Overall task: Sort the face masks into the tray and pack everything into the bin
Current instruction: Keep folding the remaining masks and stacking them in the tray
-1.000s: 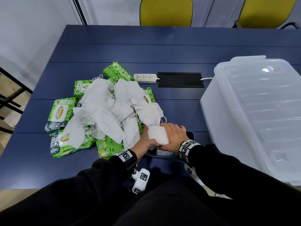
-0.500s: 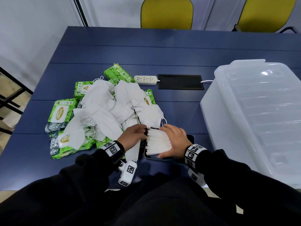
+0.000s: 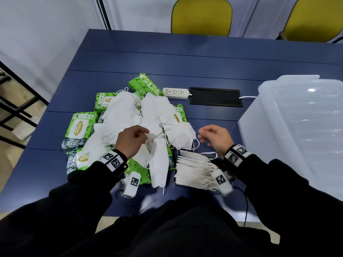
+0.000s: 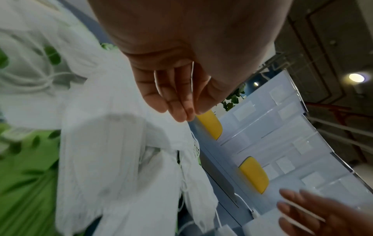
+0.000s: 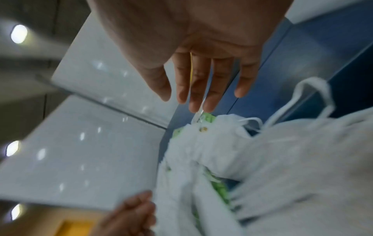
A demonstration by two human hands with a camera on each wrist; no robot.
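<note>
From the head view, the sorting step is in hand: a row of folded face masks (image 3: 193, 170) already stands on edge in the small dark tray (image 3: 225, 176) near the front edge of the bench (image 3: 185, 58), right of middle, while a loose heap of white masks (image 3: 141, 119) lies on the green wet-wipe packs (image 3: 78, 127) left of centre, and the lidded clear bin (image 3: 297, 130) sits along the right edge, shut, with nothing visibly packed yet. The left hand (image 3: 132, 140) is over the near side of the heap with its fingers bent down onto a mask, and whether the grip has actually closed on it cannot be told here; the right hand (image 3: 216, 139) hovers between heap and bin, above the far end of the tray, holding nothing. In the left wrist view, blurred, the left hand's fingers (image 4: 173, 99) hang together with their tips at the edge of a white mask (image 4: 121, 159), touching or just short of it, so the grip stays uncertain. In the right wrist view the right hand's fingers (image 5: 201, 89) are straight and spread, an open grip, above the masks (image 5: 262, 151). My reading is that the next move calls for pinching one mask free without dragging tangled ear loops, flattening it with both hands, and slotting it against the row
</note>
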